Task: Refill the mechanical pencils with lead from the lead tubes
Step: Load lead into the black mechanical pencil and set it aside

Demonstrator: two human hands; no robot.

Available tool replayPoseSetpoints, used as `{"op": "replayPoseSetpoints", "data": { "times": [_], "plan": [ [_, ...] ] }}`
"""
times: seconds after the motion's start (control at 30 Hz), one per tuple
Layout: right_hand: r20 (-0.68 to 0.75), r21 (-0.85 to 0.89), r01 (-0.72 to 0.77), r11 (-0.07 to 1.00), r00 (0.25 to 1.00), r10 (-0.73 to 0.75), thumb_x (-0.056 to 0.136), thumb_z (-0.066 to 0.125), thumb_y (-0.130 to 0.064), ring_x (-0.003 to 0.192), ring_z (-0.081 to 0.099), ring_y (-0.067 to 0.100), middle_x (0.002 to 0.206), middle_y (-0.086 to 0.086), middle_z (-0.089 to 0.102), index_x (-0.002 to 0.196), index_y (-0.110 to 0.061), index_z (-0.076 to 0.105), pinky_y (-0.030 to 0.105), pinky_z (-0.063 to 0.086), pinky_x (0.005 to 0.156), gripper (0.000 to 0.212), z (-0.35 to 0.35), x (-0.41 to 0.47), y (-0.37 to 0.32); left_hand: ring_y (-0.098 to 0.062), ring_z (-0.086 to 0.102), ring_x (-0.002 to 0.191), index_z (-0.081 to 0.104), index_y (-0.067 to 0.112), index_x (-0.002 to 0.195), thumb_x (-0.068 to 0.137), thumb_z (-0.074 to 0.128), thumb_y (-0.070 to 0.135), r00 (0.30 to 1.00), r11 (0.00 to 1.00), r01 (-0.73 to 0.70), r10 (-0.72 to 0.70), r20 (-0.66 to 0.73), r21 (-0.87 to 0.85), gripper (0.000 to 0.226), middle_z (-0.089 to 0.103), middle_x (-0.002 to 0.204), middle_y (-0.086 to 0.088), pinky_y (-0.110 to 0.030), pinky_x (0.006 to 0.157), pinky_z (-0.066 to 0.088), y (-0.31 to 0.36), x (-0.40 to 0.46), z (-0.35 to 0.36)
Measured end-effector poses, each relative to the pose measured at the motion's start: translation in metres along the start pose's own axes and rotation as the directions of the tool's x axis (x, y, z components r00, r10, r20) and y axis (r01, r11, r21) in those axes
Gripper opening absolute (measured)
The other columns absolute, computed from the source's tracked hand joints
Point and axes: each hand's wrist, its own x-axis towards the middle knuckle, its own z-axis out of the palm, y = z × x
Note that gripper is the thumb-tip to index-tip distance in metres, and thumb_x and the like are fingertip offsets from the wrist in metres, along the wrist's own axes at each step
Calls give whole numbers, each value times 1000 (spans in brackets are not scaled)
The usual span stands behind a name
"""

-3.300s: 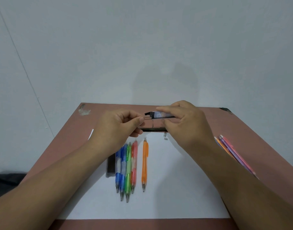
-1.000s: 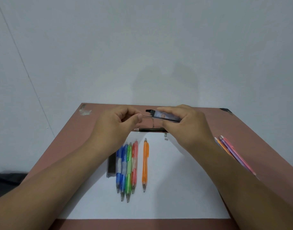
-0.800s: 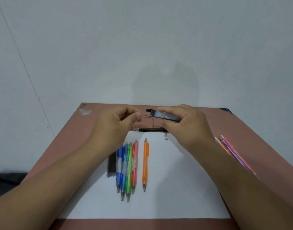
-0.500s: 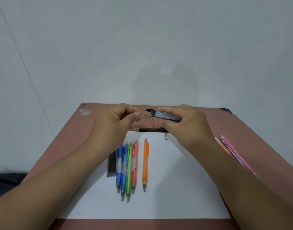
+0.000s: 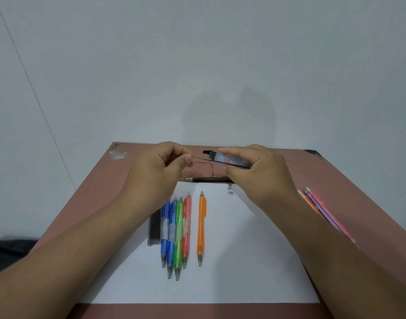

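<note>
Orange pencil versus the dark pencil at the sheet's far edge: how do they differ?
The orange pencil lies lengthwise, apart from the row, its tip toward the person; the dark pencil lies crosswise, partly hidden under the right hand. Neither is held; both lie on the table.

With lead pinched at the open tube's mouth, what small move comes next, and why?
Probably the left hand draws the lead clear of the lead tube held by the right hand: the lead still bridges both, and the dark pencil lies below.
</note>
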Motion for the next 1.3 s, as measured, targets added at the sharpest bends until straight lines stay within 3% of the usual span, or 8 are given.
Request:
{"op": "replayPoseSetpoints", "data": {
  "times": [0.13, 0.23, 0.43, 0.6, 0.9, 1.1, 1.17, 1.3],
  "plan": [
    [-3, -2, -3, 1000, 1000, 3, 85, 71, -11, 86, 62, -6, 92, -16, 67, 108, -43, 78, 2, 43, 62, 39, -1, 0, 1, 12, 58, 81, 63, 38, 84, 99, 61, 34, 999, 1000, 3, -2, -33, 19, 15, 65, 85, 30, -6, 55, 42, -1, 0, 0],
    [-2, -16, -10, 1000, 1000, 10, 86, 70, -12, 91, 61, -7, 95, -19, 68, 106, -50, 75, 3, 45, 68, 43, -3, 1, 0, 6, 59, 80, 62, 35, 87, 99, 60, 36, 997, 1000, -4, 5, -73, 20, 12, 64, 86, 23, -12, 60, 41, -4, 2, -2],
    [-7, 27, -54, 998, 999, 54, 87, 71, -14, 92, 64, -7, 95, -24, 70, 91, -56, 75, 7, 51, 71, 42, -6, 1, 0, 7, 59, 82, 60, 35, 88, 100, 57, 33, 991, 999, -13, 18, -136, 33, 13, 65, 88, 25, -8, 58, 42, -6, 6, -8],
    [-28, 80, -116, 990, 992, 119, 86, 79, -24, 85, 70, 0, 91, -24, 72, 98, -44, 75, 24, 61, 75, 24, -9, 2, 3, 5, 61, 83, 60, 36, 89, 101, 56, 32, 985, 1000, 7, -8, -172, -4, 13, 66, 91, 24, -17, 64, 44, -10, 9, -10],
    [8, 283, -216, 935, 975, 223, 83, 85, -31, 78, 75, 8, 87, -14, 76, 103, -33, 64, 35, 62, 76, 29, -6, 7, 1, 5, 61, 82, 60, 34, 89, 101, 55, 31, 982, 999, 37, -41, -184, -27, 14, 66, 89, 24, -20, 65, 44, -14, 11, -10],
    [0, 180, -87, 980, 996, 89, 85, 83, -32, 77, 73, -1, 86, -17, 75, 112, -57, 48, 9, 52, 59, 51, -5, 2, -7, 4, 62, 82, 61, 34, 89, 101, 56, 31, 982, 999, 39, -44, -182, -31, 13, 67, 89, 22, -18, 65, 44, -14, 11, -11],
    [-4, 159, -77, 984, 997, 79, 85, 83, -31, 76, 72, -2, 88, -19, 75, 122, -57, 47, 6, 50, 56, 57, -4, 1, -8, 3, 62, 82, 61, 33, 89, 101, 57, 31, 982, 999, 41, -46, -181, -30, 13, 67, 88, 22, -19, 65, 44, -14, 11, -11],
    [33, 118, -62, 991, 998, 58, 87, 81, -30, 76, 74, 6, 85, -14, 76, 122, -62, 47, 32, 65, 66, 58, -5, 1, -8, 2, 62, 81, 62, 32, 89, 101, 57, 31, 982, 998, 48, -53, -179, -31, 13, 68, 88, 20, -18, 64, 44, -15, 11, -11]
  ]
}}
